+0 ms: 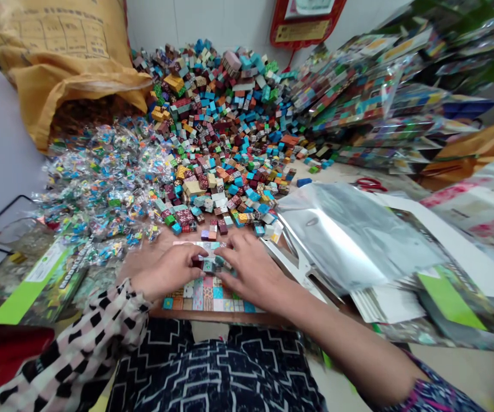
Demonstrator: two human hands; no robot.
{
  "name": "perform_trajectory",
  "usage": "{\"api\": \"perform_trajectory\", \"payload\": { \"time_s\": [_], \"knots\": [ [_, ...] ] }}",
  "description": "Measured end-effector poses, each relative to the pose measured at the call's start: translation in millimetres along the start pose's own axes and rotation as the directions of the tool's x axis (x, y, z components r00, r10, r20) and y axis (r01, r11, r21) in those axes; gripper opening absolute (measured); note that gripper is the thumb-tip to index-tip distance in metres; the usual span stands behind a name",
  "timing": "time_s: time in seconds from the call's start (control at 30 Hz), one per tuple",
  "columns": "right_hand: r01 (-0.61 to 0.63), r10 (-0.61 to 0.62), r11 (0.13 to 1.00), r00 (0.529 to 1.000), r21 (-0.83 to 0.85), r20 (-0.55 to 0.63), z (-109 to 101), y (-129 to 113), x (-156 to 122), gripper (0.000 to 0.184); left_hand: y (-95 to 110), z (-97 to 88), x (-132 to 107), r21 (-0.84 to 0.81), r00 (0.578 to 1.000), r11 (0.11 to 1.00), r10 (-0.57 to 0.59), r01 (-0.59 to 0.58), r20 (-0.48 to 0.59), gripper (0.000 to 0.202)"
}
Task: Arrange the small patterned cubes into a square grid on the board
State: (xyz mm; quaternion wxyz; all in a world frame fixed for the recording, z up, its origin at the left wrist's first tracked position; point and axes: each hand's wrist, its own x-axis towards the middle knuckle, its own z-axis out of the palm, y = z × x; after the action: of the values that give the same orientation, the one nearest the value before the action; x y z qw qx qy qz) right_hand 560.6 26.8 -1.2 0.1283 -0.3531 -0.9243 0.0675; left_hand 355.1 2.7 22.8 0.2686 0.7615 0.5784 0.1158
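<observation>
In front of me lies a flat layer of small printed square blocks [208,294] in many colours, set in rows near the table's front edge. My left hand [172,269] rests over its left part, thumb and fingers bent around a small dark red block [197,261]. From the other side my right hand [249,263] reaches over the rows, its fingers closed about a small green-grey block [220,260]. A teal block [208,266] sits between the two hands. Some fingertips are hidden behind the hands.
A big heap of loose blocks [225,131] rises behind. Left of it are small clear packets [110,171] before an orange sack [67,63]. Clear plastic bags [358,234], red scissors [370,183] and stacked filled packs [358,103] lie on the right.
</observation>
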Motion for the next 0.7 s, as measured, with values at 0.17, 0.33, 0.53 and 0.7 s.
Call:
{"api": "perform_trajectory", "payload": {
  "time_s": [0.17,0.33,0.53,0.7],
  "knots": [
    [0.052,-0.049,0.994,0.998,-0.095,0.027,1.7,-9.5,1.3,0.021,10.5,-6.0,-11.6,0.227,0.996,0.972,-0.048,0.064,-0.078,0.013],
    [0.026,-0.025,0.997,1.0,-0.068,0.009,7.0,-9.2,-2.3,0.023,10.2,-5.7,-14.3,0.149,0.998,0.987,-0.06,0.065,-0.035,0.017],
    [0.0,0.003,0.998,0.999,-0.07,0.052,5.4,-12.3,-7.7,0.025,9.6,-6.5,-19.7,0.042,0.992,0.993,-0.106,0.109,-0.068,0.015],
    [-0.015,0.02,0.996,0.998,-0.086,0.058,5.8,-13.9,-14.9,0.026,12.2,-8.0,-25.1,0.151,0.99,0.981,-0.107,0.12,-0.095,0.014]
  ]
}}
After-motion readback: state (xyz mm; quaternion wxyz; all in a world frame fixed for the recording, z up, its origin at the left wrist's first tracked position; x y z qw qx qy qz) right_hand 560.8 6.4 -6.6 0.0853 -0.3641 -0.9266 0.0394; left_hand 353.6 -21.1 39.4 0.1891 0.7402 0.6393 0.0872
